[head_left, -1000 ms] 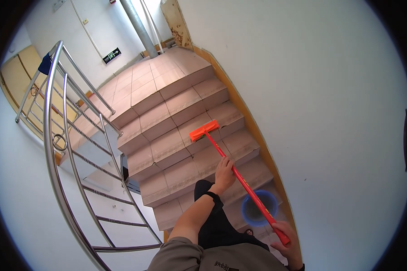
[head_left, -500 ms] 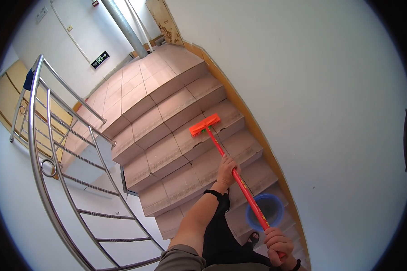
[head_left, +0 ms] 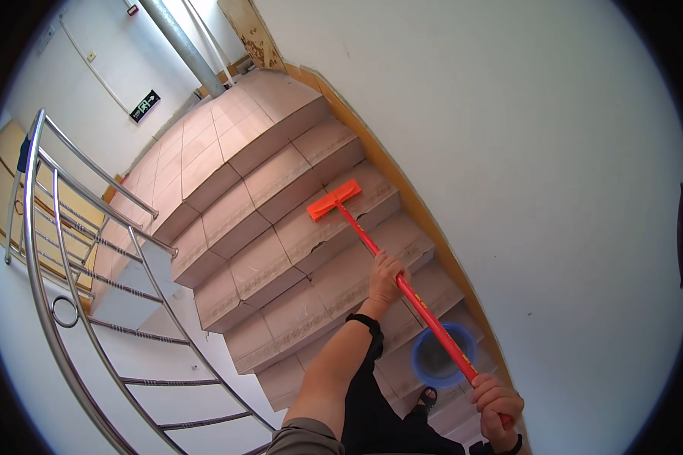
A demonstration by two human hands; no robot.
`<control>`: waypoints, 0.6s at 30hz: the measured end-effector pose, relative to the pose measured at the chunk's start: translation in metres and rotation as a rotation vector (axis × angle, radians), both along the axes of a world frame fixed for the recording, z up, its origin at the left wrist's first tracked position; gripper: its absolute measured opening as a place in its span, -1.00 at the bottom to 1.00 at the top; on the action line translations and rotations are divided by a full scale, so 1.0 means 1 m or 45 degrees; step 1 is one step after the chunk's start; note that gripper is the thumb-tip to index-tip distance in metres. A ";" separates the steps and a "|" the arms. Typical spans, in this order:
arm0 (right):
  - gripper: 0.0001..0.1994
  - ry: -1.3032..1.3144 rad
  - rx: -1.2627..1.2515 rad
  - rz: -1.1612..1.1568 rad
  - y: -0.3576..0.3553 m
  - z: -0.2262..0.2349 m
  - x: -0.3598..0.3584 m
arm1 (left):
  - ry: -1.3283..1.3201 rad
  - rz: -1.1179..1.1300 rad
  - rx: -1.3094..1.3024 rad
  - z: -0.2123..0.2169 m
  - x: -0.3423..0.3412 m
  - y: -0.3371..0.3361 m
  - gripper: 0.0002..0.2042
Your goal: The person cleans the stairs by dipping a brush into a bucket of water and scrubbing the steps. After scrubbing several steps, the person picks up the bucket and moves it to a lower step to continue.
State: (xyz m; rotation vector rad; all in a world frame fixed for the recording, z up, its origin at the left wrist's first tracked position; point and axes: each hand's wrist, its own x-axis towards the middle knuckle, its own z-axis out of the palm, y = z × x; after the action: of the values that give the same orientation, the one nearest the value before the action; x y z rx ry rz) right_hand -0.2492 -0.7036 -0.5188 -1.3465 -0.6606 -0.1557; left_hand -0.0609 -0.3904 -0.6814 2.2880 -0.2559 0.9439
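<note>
We see tiled stairs running toward eleven o'clock, a steel railing at nine. The red-handled broom slants from four o'clock up to its orange head resting on a step near centre. A blue bucket sits at five. Our left hand is wrapped around mid-handle; our right hand clenches the handle's end.

Single head view looks steeply down the stairs from above.

Bare forearms, grey short sleeve, black wristband, black trousers.
</note>
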 end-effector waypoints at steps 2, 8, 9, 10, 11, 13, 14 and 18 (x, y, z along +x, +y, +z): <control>-0.83 0.030 0.021 -0.057 -0.005 0.022 -0.009 | -0.035 -0.032 -0.002 0.003 -0.005 -0.017 -0.83; -0.71 0.086 0.150 -0.249 -0.038 0.039 -0.021 | -0.137 -0.003 -0.064 0.021 -0.018 -0.062 -0.81; -0.71 0.081 0.153 -0.243 -0.041 0.040 -0.020 | -0.146 0.002 -0.097 0.023 -0.020 -0.068 -0.79; -0.69 0.075 0.206 -0.227 -0.042 0.042 -0.017 | -0.154 0.007 -0.131 0.024 -0.019 -0.071 -0.78; -0.68 0.068 0.250 -0.220 -0.043 0.044 -0.015 | -0.156 0.004 -0.137 0.025 -0.016 -0.073 -0.78; -0.67 0.057 0.238 -0.234 -0.041 0.045 -0.009 | -0.189 0.004 -0.142 0.025 -0.010 -0.075 -0.78; -0.67 0.075 0.264 -0.240 -0.039 0.044 -0.006 | -0.187 0.000 -0.146 0.024 -0.004 -0.073 -0.78; -0.67 0.094 0.225 -0.244 -0.011 0.044 0.011 | -0.230 -0.011 -0.134 0.017 0.024 -0.051 -0.79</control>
State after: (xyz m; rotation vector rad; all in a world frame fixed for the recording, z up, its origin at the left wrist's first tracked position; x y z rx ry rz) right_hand -0.2381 -0.7142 -0.4751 -1.2376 -0.4448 -0.3102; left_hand -0.0364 -0.4417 -0.6642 2.1070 -0.2850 1.1343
